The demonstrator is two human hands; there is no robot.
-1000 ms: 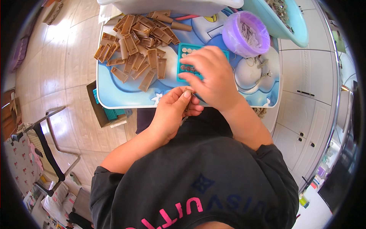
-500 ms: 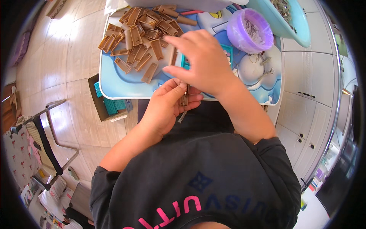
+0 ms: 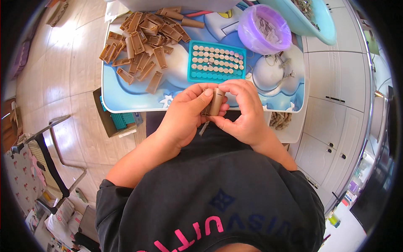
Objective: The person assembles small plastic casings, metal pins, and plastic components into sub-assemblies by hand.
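Note:
At the table's near edge, both my hands meet around brown plastic casing parts. My right hand (image 3: 245,110) is closed on a brown half-shell casing (image 3: 217,102), its rounded back showing, gripped by its ends. My left hand (image 3: 184,111) is closed on another brown casing part (image 3: 205,111) right beside it, mostly hidden by the fingers. A thin greyish strip (image 3: 204,128) hangs below that part. Beyond my hands lies a teal tray (image 3: 189,63) with rows of small round cream pieces (image 3: 218,56). To its left is a heap of brown casings (image 3: 145,38).
A purple lined bowl (image 3: 247,35) with greyish bits stands at the table's right, beside a light-teal basin (image 3: 325,31) of small metallic pieces. On the left floor sits a cardboard box (image 3: 110,126) with teal trays. White cabinets (image 3: 331,84) line the right side.
My right hand has come back from over the tray and casing heap to my left hand, bringing a brown half-shell casing. The tray is now uncovered. The whole view has shifted slightly.

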